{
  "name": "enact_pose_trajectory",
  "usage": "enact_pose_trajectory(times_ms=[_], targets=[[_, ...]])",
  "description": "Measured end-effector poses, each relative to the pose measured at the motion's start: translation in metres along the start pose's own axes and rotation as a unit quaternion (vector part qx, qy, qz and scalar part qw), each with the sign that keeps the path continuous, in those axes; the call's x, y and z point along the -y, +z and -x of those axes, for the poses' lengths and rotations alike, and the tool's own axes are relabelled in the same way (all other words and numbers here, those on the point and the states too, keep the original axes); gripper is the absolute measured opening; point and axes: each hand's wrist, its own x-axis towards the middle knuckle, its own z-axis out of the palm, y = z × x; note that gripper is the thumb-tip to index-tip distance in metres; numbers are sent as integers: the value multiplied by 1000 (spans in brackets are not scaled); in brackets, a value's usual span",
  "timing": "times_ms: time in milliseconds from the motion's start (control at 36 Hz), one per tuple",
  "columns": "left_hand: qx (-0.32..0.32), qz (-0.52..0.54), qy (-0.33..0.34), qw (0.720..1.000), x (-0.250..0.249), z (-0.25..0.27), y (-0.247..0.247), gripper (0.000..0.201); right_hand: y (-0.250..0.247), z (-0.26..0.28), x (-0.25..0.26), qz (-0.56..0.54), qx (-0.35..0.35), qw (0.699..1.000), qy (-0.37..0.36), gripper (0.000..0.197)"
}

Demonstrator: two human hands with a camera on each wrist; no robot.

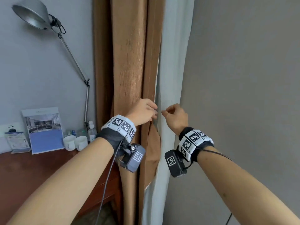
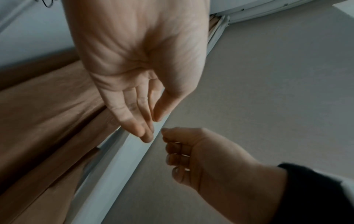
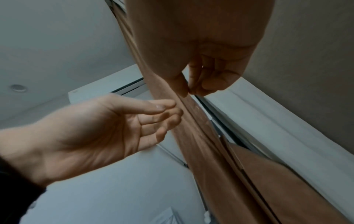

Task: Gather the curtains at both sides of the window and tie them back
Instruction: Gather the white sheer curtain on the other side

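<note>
The brown curtain [image 1: 128, 65] hangs gathered in folds beside the pale sheer curtain [image 1: 172, 62], right of the worktop [image 1: 32, 169]. The left hand [image 1: 143, 112] reaches its straight, relaxed fingers to the brown curtain's inner edge, holding nothing. The right hand [image 1: 176, 115], just beside it, has thumb and forefinger pressed together; whether they pinch a thin cord or fabric cannot be told.

Right hand [image 3: 208, 72] pinching beside brown curtain [image 3: 220, 151]
</note>
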Motion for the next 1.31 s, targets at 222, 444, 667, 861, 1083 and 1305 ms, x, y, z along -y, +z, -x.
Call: enact_pose_trajectory(times_ms=[222,444,667,861,1083,1305], targets=[[51,-10,-1,999,23,-99,14,25,40,-85,-25,74,-89,991,61,93],[13,-55,-37,998,56,-140,-1,64,57,-128,-37,-25,-58,993,96,96],[1,140,2,990,44,-161,16,63,75,-132,-18,-26,136,988,-64,15],[-124,151,-49,980,52,-173,19,25,63,-133,-35,-48,73,996,-29,16],[-77,183,-58,978,52,-159,4,17,69,-155,-33,-138,63,985,78,148],[-58,158,-28,985,68,-148,2,38,80,-137,-22,-194,220,955,51,34]])
